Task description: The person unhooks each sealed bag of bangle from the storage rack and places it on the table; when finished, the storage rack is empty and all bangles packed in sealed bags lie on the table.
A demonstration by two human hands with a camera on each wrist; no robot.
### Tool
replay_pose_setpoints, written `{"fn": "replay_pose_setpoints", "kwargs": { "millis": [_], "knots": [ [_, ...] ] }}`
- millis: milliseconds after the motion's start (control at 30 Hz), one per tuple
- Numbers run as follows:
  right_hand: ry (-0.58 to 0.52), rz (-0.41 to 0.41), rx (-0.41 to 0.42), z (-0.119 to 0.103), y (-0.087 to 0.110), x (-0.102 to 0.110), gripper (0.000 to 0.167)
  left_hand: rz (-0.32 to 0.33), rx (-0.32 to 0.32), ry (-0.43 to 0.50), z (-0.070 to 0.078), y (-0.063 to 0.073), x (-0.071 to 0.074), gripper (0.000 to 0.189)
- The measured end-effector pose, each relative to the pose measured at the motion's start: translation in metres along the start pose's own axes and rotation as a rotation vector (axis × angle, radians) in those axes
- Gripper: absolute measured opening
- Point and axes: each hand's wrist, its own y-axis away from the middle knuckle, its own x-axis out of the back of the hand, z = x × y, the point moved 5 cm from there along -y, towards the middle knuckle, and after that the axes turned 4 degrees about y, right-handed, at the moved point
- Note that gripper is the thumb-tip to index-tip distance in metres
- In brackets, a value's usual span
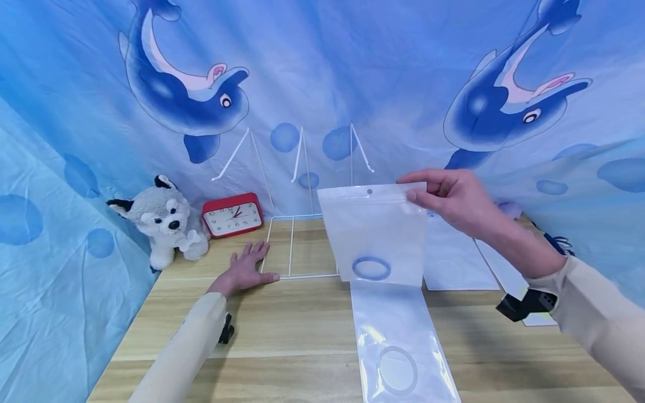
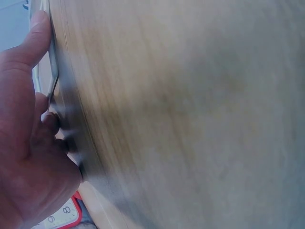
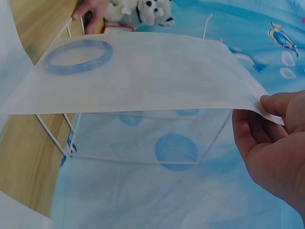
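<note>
My right hand (image 1: 456,201) pinches the upper right corner of a white zip bag (image 1: 373,229), with its thumb on the near face. A bluish bangle-like ring (image 1: 371,277) shows through the bag's lower part. The bag hangs upright over the right side of a white wire rack (image 1: 307,276), hiding some of it. At the rack's left front corner, my left hand (image 1: 245,268) rests with fingers spread, its thumb along the front wire. In the left wrist view, the thumb (image 2: 38,38) lies against that wire. Another bag (image 1: 393,308) with a pale ring (image 1: 393,349) lies flat below.
A grey plush husky (image 1: 173,224) and a red alarm clock (image 1: 233,215) stand left of the rack. More white bags (image 1: 461,263) lie at the right, partly under my right forearm. A dolphin-printed curtain (image 1: 332,67) hangs behind the table.
</note>
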Motion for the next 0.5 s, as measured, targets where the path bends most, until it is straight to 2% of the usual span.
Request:
{"fn": "replay_pose_setpoints", "kwargs": {
  "millis": [200, 367, 500],
  "knots": [
    [-0.114, -0.032, 0.091, -0.005, 0.01, -0.026, 0.024, -0.006, 0.007, 0.011, -0.002, 0.003, -0.002, 0.106],
    [-0.198, -0.07, 0.109, -0.009, 0.023, -0.049, 0.024, -0.019, 0.012, 0.001, -0.004, 0.004, -0.003, 0.107],
    [-0.255, -0.068, 0.129, -0.016, 0.032, -0.061, 0.025, -0.012, -0.009, -0.022, -0.001, -0.003, 0.002, 0.107]
  ]
}}
